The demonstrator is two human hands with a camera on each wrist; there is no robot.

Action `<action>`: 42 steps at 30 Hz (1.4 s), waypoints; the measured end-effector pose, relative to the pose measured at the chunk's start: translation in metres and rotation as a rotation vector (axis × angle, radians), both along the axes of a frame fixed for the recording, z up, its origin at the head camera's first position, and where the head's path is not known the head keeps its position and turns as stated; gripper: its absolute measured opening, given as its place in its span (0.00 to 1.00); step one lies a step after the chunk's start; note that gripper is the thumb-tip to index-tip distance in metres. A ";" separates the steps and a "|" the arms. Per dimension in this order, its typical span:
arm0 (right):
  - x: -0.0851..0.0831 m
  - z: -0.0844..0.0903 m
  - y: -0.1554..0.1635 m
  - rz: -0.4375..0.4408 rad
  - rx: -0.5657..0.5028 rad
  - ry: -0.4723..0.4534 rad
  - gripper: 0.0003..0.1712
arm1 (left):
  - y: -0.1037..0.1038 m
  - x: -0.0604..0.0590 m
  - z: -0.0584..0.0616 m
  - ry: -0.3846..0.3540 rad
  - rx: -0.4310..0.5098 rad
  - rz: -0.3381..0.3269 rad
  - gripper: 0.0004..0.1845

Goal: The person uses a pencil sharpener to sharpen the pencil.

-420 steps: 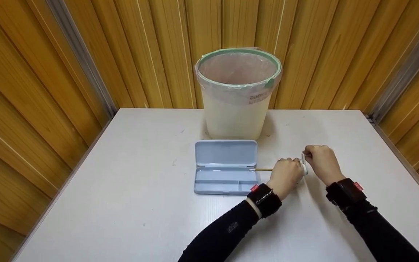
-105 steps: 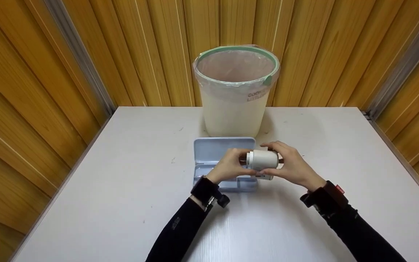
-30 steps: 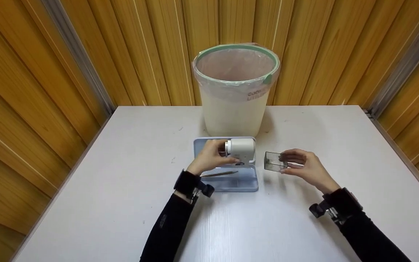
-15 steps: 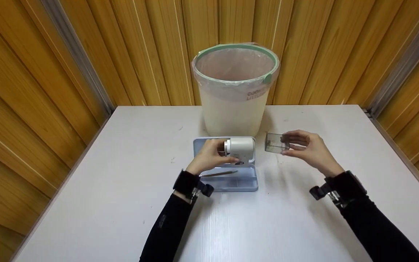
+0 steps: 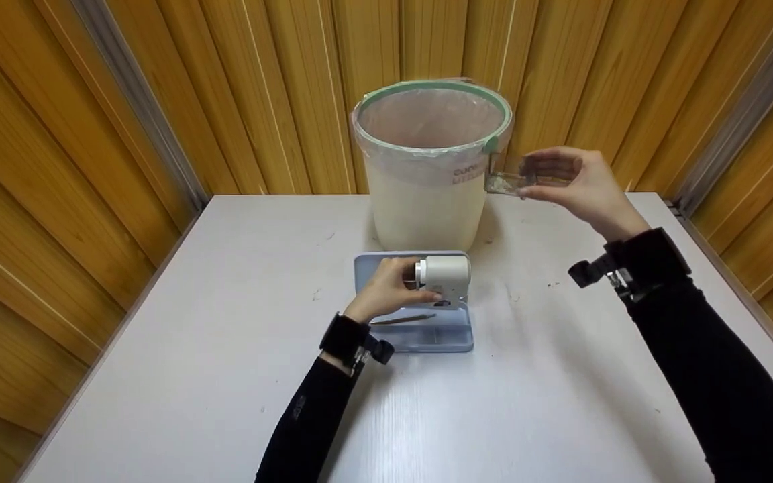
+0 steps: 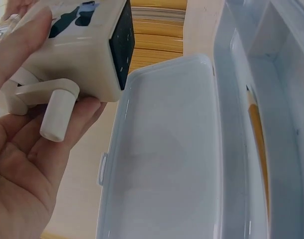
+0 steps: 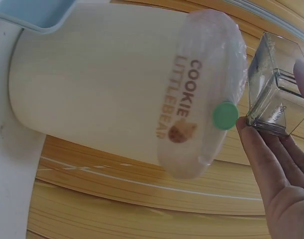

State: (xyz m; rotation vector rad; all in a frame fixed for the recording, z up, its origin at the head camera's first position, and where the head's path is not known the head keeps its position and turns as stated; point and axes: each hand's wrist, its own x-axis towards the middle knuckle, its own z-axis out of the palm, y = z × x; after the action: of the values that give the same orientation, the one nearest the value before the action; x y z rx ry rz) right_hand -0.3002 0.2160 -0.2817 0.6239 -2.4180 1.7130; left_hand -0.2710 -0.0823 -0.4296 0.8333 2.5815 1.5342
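Observation:
My left hand (image 5: 393, 287) grips a white hand-crank pencil sharpener (image 5: 445, 273) just above the open lid of a light-blue pencil case (image 5: 420, 339). In the left wrist view the sharpener (image 6: 77, 47) lies in my palm with its crank handle (image 6: 57, 113) over my fingers, and its drawer slot shows dark. A pencil (image 5: 403, 320) lies in the case tray. My right hand (image 5: 554, 178) pinches the sharpener's clear plastic drawer (image 5: 507, 180), raised beside the right rim of a cream waste bin (image 5: 427, 208). In the right wrist view the drawer (image 7: 273, 92) sits next to the bin's green clip (image 7: 225, 115).
The bin has a clear liner bag and a green rim ring (image 5: 386, 99), and stands at the back middle of the white table (image 5: 225, 376). Wooden slat walls close in the left, back and right sides. The table edges run close to the walls.
My right hand has lifted the clear drawer from just above the table up and back to the bin's rim. The left hand and the sharpener have stayed in place.

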 end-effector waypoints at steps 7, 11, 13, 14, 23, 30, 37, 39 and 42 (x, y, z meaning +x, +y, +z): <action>-0.020 0.026 -0.015 -0.005 -0.025 0.011 0.27 | 0.001 0.000 -0.001 0.029 -0.022 -0.014 0.22; -0.033 0.035 -0.028 -0.038 0.013 0.012 0.27 | 0.001 0.001 -0.002 0.025 -0.019 -0.016 0.22; -0.039 0.039 -0.034 -0.070 0.043 0.016 0.27 | 0.002 0.002 -0.002 0.015 -0.017 -0.014 0.22; -0.041 0.042 -0.037 -0.087 0.062 0.018 0.27 | 0.002 0.002 -0.002 0.011 -0.018 -0.012 0.22; -0.056 0.060 -0.056 -0.204 0.281 0.039 0.32 | 0.005 0.002 -0.001 0.012 -0.032 -0.023 0.23; -0.058 0.066 -0.062 -0.237 0.402 0.120 0.29 | 0.006 0.003 0.000 -0.003 -0.034 -0.015 0.23; -0.062 0.065 -0.063 -0.216 0.486 0.186 0.29 | 0.008 0.004 -0.001 -0.008 -0.005 -0.033 0.22; -0.064 0.064 -0.063 -0.214 0.511 0.197 0.29 | 0.009 0.004 -0.001 -0.009 0.004 -0.040 0.21; -0.065 0.063 -0.063 -0.223 0.557 0.216 0.29 | 0.010 0.004 -0.001 -0.003 -0.002 -0.042 0.22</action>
State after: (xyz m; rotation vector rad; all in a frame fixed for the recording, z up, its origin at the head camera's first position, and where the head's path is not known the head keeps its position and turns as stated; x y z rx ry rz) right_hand -0.3655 0.1527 -0.2182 0.5283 -2.6755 0.8355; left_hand -0.2671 -0.0726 -0.4303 0.8783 2.5464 1.5199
